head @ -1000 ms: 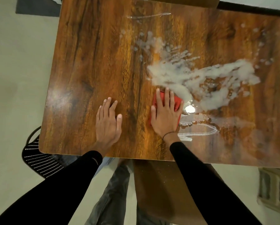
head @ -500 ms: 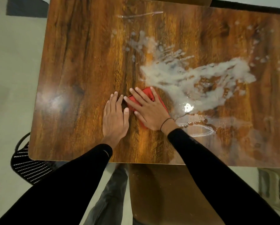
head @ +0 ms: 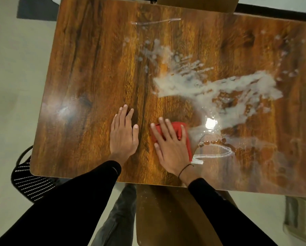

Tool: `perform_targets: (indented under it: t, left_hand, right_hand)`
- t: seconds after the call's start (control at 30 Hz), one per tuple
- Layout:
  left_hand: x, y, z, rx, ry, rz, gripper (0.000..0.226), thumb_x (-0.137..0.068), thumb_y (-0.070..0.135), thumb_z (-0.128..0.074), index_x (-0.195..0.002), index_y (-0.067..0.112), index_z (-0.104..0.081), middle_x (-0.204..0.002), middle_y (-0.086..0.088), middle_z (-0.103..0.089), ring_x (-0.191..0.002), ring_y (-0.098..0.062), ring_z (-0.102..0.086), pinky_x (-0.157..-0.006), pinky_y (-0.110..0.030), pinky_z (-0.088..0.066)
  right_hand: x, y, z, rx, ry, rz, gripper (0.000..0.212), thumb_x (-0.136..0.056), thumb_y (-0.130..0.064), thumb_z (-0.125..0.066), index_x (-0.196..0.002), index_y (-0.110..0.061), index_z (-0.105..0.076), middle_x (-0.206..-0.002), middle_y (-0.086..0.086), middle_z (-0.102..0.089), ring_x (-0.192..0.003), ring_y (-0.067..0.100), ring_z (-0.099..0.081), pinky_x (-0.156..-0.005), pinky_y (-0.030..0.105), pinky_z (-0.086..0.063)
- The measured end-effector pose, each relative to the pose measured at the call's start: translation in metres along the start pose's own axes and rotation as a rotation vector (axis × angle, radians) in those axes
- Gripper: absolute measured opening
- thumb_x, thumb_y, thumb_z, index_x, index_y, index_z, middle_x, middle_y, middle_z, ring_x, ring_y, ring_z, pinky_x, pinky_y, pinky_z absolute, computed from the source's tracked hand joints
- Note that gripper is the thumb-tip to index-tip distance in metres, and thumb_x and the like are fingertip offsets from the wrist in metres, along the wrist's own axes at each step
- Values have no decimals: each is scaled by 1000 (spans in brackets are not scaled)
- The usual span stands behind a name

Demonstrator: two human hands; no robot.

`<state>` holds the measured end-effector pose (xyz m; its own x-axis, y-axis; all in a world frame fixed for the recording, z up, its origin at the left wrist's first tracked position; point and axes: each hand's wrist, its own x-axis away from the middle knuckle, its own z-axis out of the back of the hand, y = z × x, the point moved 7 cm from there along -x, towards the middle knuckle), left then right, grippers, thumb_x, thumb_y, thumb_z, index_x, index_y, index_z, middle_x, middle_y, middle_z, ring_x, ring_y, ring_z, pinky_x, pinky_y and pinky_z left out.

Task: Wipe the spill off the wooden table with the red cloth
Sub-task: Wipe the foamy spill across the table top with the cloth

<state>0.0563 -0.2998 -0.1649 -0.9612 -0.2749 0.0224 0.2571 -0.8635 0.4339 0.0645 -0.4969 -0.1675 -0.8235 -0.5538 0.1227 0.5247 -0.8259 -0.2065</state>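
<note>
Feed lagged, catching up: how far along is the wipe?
Early. Done: only thin streaks near the front edge. In hand: right hand presses the red cloth flat; left hand braces on the wooden table. Left: the big white spill is largely unwiped.

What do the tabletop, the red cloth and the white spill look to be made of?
Tabletop: wood-grain surface, likely laminate or varnished wood; it is glossy and shows lamp glare.
Red cloth: soft fabric, matte, with a folded, stitched-looking edge under the right hand; the fibre cannot be told.
Spill: milky white liquid or foam, smeared in streaks and thinning to clear wet film near the cloth.
</note>
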Motion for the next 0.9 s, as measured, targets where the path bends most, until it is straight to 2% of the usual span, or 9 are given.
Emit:
perform_targets:
  t: [0.07, 0.2, 0.33, 0.43, 0.53, 0.63, 0.7, 0.77, 0.9]
  left_hand:
    - [1, -1, 2, -4, 40, 11, 56, -115, 33, -34, -167, 13, -43, -181, -9, -30, -170, -25, -23, -139, -32, -2]
    - [1, -3, 2, -1, 68, 37, 57, -116, 35, -32, -167, 14, -43, -181, -9, -30, -170, -25, -24, -139, -31, -1]
    - [1, -5, 1, 6, 66, 77, 61, -116, 39, -30, -171, 13, -35, -182, -9, -28, -170, -25, -23, -139, -29, 0]
    - [1, -6, -1, -4, 57, 76, 61, -117, 40, -30, -172, 15, -34, -183, -7, -26, -171, -23, -20, -138, -26, 4]
    - [0, -9, -4, -29, 44, 88, 61, -117, 42, -31, -172, 17, -33, -183, -6, -26, -170, -22, -20, -137, -25, 7]
    - [1, -10, -6, -37, 24, 95, 59, -117, 42, -31, -171, 18, -35, -182, -5, -26, -170, -21, -20, -137, -26, 7]
    - [0, -10, -5, -29, 19, 93, 58, -117, 42, -31, -169, 18, -38, -182, -6, -27, -170, -22, -21, -138, -28, 5]
    - [-1, -9, -4, -15, 15, 85, 58, -117, 42, -30, -168, 17, -40, -181, -7, -29, -170, -23, -22, -139, -31, 1]
    - [-2, -11, 4, 96, 16, 150, 62, -118, 51, -21, -166, 18, -42, -178, -4, -36, -167, -22, -30, -137, -26, -1]
  right_hand:
    - [-16, -9, 4, 22, -28, 169, 70, -118, -45, -33, -184, -31, -12, -192, 5, -3, -178, 28, -7, -136, 73, -16]
    - [-71, -20, 17, 110, -58, 458, 69, -120, -47, -32, -184, -29, -13, -192, 7, -6, -178, 29, -8, -139, 70, -9]
    - [-133, -19, 27, 187, -53, 568, 67, -120, -51, -28, -183, -35, -13, -192, 4, -10, -178, 28, -8, -136, 75, -2]
    - [-169, -2, 35, 150, -53, 457, 67, -120, -52, -25, -183, -36, -13, -192, 3, -9, -178, 28, -6, -137, 74, -5]
    - [-181, 21, 45, 72, 12, 191, 68, -118, -52, -31, -183, -34, -19, -190, 8, -17, -177, 31, -14, -136, 71, -15]
    - [-161, 32, 47, -19, 70, -107, 69, -116, -54, -38, -181, -34, -25, -188, 14, -22, -174, 35, -21, -137, 68, -17]
    - [-139, 27, 44, -54, 77, -234, 72, -115, -57, -39, -181, -34, -25, -187, 15, -22, -172, 37, -25, -136, 68, -19]
    - [-119, 12, 36, -58, 34, -205, 73, -116, -58, -36, -182, -34, -20, -189, 13, -15, -173, 38, -22, -136, 70, -18]
    - [-97, -12, 23, -10, -78, 52, 71, -119, -53, -33, -183, -35, -11, -192, 8, -3, -177, 33, -11, -136, 72, -19]
